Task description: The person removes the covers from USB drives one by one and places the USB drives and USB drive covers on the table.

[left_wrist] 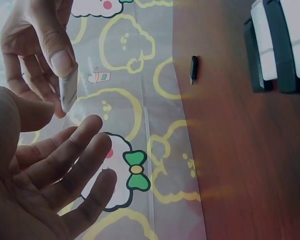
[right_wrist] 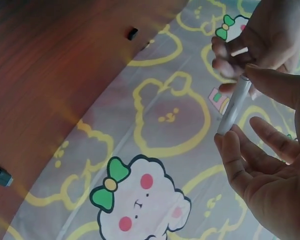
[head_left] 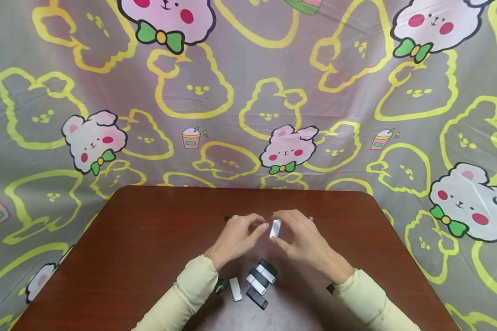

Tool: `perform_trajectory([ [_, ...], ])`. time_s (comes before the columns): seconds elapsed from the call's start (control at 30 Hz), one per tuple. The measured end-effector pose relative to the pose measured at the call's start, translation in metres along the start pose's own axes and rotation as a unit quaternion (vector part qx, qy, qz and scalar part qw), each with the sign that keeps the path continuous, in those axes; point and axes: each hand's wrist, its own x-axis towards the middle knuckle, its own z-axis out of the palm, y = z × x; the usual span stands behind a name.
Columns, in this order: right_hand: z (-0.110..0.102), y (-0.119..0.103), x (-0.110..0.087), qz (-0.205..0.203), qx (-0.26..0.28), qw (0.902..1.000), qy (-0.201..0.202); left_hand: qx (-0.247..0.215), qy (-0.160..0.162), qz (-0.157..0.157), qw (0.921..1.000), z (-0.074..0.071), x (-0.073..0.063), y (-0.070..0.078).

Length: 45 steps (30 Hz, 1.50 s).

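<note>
Cream sleeves [head_left: 194, 276], foreground | Left hand [head_left: 237, 234]: fingers lie apart | Right hand [head_left: 306, 236]: clamps white stick [head_left: 275, 229] endwise | Table [head_left: 149, 239]: bears black-and-white row [head_left: 262, 277]

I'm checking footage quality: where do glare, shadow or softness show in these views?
Head view: pale sheen on the near middle of the table, darker shading to the right; left wrist view: curtain washed out at upper left, faint yellow streaks on the table; right wrist view: left hand looks softer than white stick.
</note>
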Motion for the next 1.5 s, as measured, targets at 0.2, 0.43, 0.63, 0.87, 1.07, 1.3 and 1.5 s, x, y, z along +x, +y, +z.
perform_trajectory([
  [0.2, 0.004, -0.006, 0.001, -0.050, 0.002, 0.9987, 0.004, -0.049, -0.011, -0.009, 0.9987, 0.003, 0.006, 0.002],
  [0.43, 0.007, -0.011, 0.000, -0.074, -0.002, 0.9972, 0.006, -0.088, -0.016, -0.022, 0.9958, 0.005, 0.010, 0.005],
  [0.63, 0.006, -0.011, 0.001, -0.072, -0.007, 0.9974, 0.001, -0.092, -0.013, -0.027, 0.9953, 0.003, 0.011, 0.009],
  [0.87, 0.000, -0.011, 0.002, -0.021, 0.000, 0.9998, 0.000, -0.128, -0.005, -0.043, 0.9909, 0.001, 0.009, 0.013],
  [1.07, 0.000, -0.008, 0.001, 0.067, 0.041, 0.9967, -0.020, -0.134, 0.007, -0.032, 0.9904, 0.001, 0.007, 0.015],
  [1.3, 0.004, -0.003, 0.000, 0.093, 0.103, 0.9895, -0.039, -0.140, 0.011, -0.023, 0.9898, 0.000, 0.008, 0.015],
  [1.5, 0.006, 0.000, 0.000, 0.096, 0.146, 0.9830, -0.055, -0.155, 0.006, -0.023, 0.9876, 0.002, 0.008, 0.013],
])
